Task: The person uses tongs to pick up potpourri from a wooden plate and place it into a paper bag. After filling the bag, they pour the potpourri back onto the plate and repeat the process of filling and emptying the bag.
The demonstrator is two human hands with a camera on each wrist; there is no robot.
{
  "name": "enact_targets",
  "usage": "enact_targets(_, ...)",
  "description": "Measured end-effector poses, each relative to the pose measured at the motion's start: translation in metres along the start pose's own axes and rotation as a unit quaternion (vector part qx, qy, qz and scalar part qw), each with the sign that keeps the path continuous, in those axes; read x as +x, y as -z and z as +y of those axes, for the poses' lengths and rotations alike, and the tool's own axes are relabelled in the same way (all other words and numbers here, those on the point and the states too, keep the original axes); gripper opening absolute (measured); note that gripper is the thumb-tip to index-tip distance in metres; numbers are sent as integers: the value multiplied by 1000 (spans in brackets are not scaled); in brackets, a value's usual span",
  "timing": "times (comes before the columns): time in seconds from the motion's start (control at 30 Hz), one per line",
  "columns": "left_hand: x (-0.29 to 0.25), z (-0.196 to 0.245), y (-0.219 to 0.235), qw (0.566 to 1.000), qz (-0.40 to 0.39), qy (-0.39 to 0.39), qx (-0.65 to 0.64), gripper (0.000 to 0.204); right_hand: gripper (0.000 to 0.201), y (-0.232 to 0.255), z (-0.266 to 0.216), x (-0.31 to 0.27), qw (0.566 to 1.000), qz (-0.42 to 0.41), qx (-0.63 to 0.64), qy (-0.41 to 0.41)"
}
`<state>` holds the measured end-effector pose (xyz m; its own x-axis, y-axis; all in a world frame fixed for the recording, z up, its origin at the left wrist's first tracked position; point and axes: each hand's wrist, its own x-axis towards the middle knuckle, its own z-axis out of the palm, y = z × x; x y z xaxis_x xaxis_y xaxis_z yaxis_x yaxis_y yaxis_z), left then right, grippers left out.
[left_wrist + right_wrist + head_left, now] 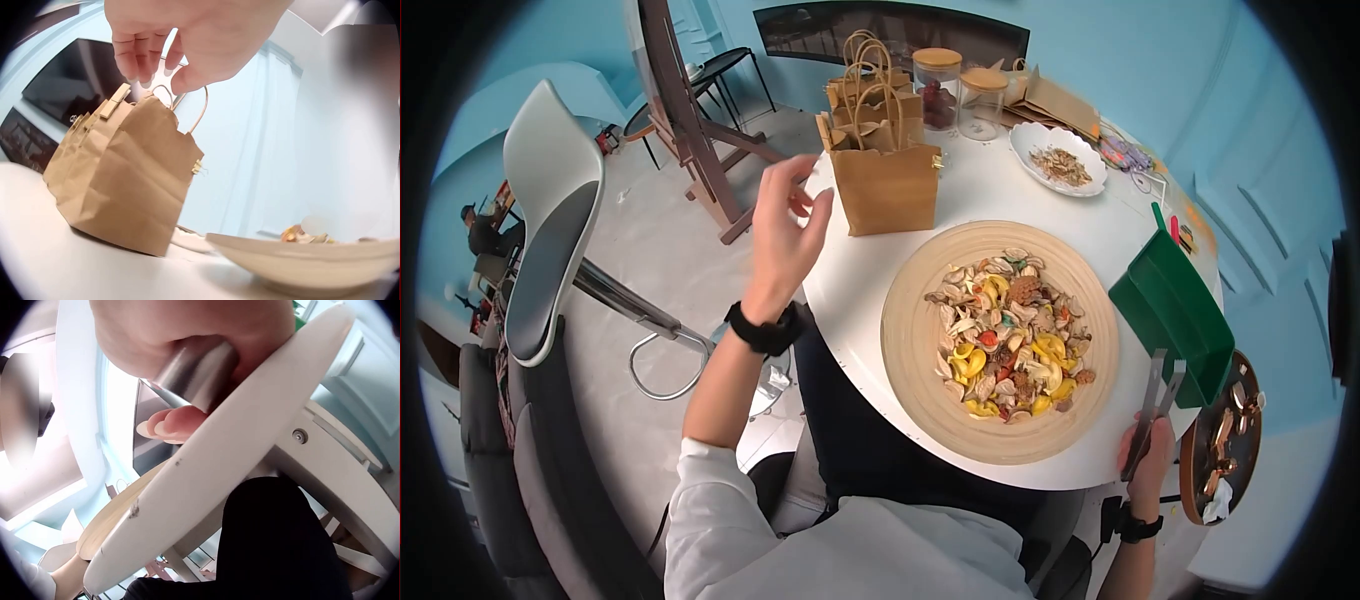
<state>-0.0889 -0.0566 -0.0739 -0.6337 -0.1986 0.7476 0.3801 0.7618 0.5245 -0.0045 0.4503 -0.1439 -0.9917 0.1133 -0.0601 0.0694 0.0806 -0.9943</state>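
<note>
My left hand (785, 235) hangs in the air just left of the front brown paper bag (888, 190), fingers bent loosely with nothing between them. In the left wrist view its fingertips are above the bag's top, close to a wooden clothespin (115, 101) and a twisted paper handle (200, 112). My right hand (1152, 458) grips metal tongs (1150, 420) at the table's near right edge, their tips pointing toward a green plastic bin (1175, 305). Between my hands lies a round wooden plate (910, 390) heaped with potpourri (1010, 345) of dried petals, yellow pieces and small cones.
More paper bags (870, 95) stand behind the front one. Glass jars with wooden lids (937, 90) and a scalloped white dish (1025, 150) of dried bits sit farther back. A white chair (550, 220) is left of the table; a round tray (1250, 450) is beyond its right edge.
</note>
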Motion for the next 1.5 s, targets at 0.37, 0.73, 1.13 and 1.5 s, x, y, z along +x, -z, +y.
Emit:
enact_targets(0.37,48,-8,-33,995,-94,16,1,31,42,2,1,-2,998,-34,10,58)
enact_targets(0.73,3,87,92,981,-113,-132,88,22,18,-43,-104,-12,992,-62,-69,83)
enact_targets(1.13,-72,134,124,946,-263,-191,-9,25,31,-223,-188,-24,932,-323,12,163)
enact_targets(1.5,-108,121,130,936,-196,-285,-54,23,25,-245,-181,-5,892,-437,14,114)
